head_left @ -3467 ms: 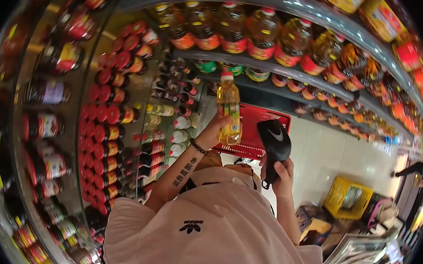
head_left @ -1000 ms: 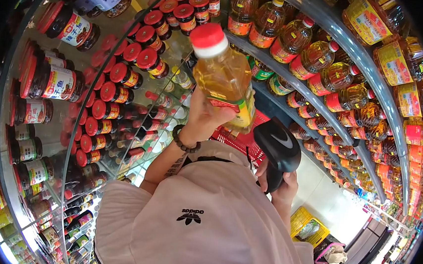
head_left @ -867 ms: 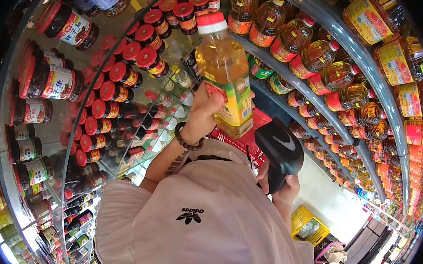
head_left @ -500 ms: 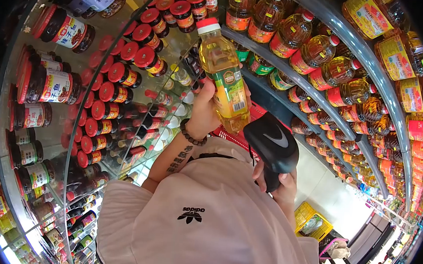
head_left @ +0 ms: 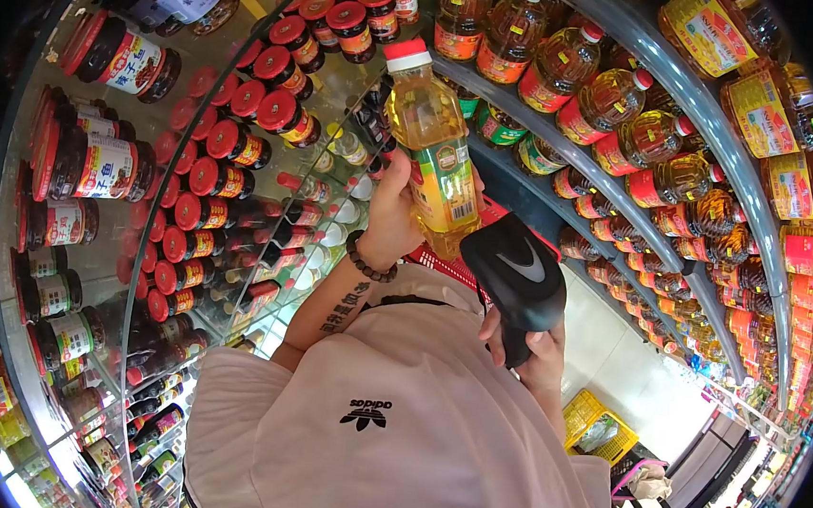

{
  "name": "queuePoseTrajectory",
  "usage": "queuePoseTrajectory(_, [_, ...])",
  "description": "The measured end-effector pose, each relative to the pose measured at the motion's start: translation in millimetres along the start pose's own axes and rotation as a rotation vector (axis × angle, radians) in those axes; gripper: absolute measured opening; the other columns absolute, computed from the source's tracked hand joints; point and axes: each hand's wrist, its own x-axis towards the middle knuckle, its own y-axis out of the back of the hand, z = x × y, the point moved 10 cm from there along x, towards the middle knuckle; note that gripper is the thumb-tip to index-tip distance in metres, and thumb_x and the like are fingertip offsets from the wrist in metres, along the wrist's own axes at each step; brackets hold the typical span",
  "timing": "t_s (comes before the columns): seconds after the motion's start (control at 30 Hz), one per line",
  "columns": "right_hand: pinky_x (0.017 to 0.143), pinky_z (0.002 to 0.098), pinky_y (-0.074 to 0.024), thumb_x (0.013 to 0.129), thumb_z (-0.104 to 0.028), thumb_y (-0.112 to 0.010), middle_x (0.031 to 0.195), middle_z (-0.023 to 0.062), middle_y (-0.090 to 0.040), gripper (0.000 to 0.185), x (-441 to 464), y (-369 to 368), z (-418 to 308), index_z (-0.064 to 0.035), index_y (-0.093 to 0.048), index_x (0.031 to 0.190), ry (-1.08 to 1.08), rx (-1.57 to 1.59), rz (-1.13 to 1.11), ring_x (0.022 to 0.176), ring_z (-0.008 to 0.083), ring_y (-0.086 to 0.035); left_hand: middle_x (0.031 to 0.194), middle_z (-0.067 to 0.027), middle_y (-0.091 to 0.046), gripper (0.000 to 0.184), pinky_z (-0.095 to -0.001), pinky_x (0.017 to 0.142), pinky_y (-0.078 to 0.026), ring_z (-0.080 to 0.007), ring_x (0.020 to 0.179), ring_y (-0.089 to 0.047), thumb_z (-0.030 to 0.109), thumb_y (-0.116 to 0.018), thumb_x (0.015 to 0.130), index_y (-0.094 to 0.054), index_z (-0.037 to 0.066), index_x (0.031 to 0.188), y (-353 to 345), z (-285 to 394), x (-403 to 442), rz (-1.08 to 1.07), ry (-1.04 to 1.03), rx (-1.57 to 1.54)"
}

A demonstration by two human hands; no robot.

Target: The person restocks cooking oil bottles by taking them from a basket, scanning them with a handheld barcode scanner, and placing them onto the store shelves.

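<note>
My left hand (head_left: 393, 210) is wrapped round a clear bottle of golden cooking oil (head_left: 429, 113) with a red and white cap and a green label. The bottle is tilted, cap toward the far side, and a barcode on its label faces up at me. In my right hand (head_left: 534, 355) is a black handheld barcode scanner (head_left: 517, 272), its fingers closed round the handle. The scanner's head sits close beside the lower end of the bottle; I cannot tell whether they touch.
Glass shelves on the left carry rows of red-lidded sauce jars (head_left: 208, 176). Large oil bottles (head_left: 613, 96) fill the shelves on the right behind metal rails (head_left: 621, 199). A red basket (head_left: 496, 213) is partly hidden behind the scanner. A yellow crate (head_left: 603, 427) stands on the floor.
The scanner and my right hand have shifted slightly left, nearer the bottle. The bottle has turned and dipped a little in my left hand.
</note>
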Motion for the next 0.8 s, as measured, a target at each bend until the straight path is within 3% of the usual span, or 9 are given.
queuePoseTrajectory(0.27, [0.041, 0.0247, -0.0404, 0.080, -0.046, -0.073, 0.085, 0.0245, -0.065, 0.089, 0.5, 1.2, 3.1, 0.0051, -0.033, 0.142, 0.007, 0.031, -0.015, 0.042, 0.0177, -0.051, 0.104, -0.0178, -0.060, 0.086, -0.0413, 0.079, -0.053, -0.0291, 0.090, -0.064, 0.070, -0.032, 0.094, -0.033, 0.000, 0.145, 7.0, -6.3, 0.6, 0.013, 0.017, 0.014])
queuePoseTrajectory(0.33, [0.040, 0.0248, -0.0400, 0.080, -0.046, -0.073, 0.084, 0.0248, -0.065, 0.089, 1.2, 0.6, 2.1, 0.0049, -0.033, 0.142, 0.003, 0.033, -0.009, 0.042, 0.0178, -0.051, 0.117, -0.0203, -0.062, 0.071, -0.0439, 0.092, -0.052, -0.0293, 0.108, -0.064, 0.061, -0.032, 0.099, -0.045, 0.000, 0.134, -1.8, -5.4, 0.5, -0.182, -0.014, -0.147])
queuePoseTrajectory(0.77, [0.040, 0.0253, -0.0402, 0.077, -0.047, -0.074, 0.081, 0.0246, -0.065, 0.090, 3.1, 0.7, 2.3, 0.0050, -0.036, 0.140, -0.013, 0.054, 0.041, 0.041, 0.0180, -0.051, 0.119, -0.0217, -0.062, 0.073, -0.0448, 0.094, -0.052, -0.0303, 0.110, -0.063, 0.062, -0.031, 0.099, -0.043, 0.000, 0.137, 0.5, -7.4, 0.2, -0.180, -0.001, -0.131])
queuePoseTrajectory(0.8, [0.041, 0.0259, -0.0437, 0.080, -0.044, -0.073, 0.084, 0.0259, -0.065, 0.079, 3.3, 0.1, 0.6, 0.0077, -0.043, 0.132, 0.011, 0.075, 0.009, 0.043, 0.0185, -0.054, 0.120, -0.0216, -0.062, 0.075, -0.0449, 0.094, -0.051, -0.0304, 0.110, -0.063, 0.063, -0.030, 0.099, -0.043, 0.000, 0.138, 0.7, -7.9, 0.0, -0.176, 0.008, -0.146])
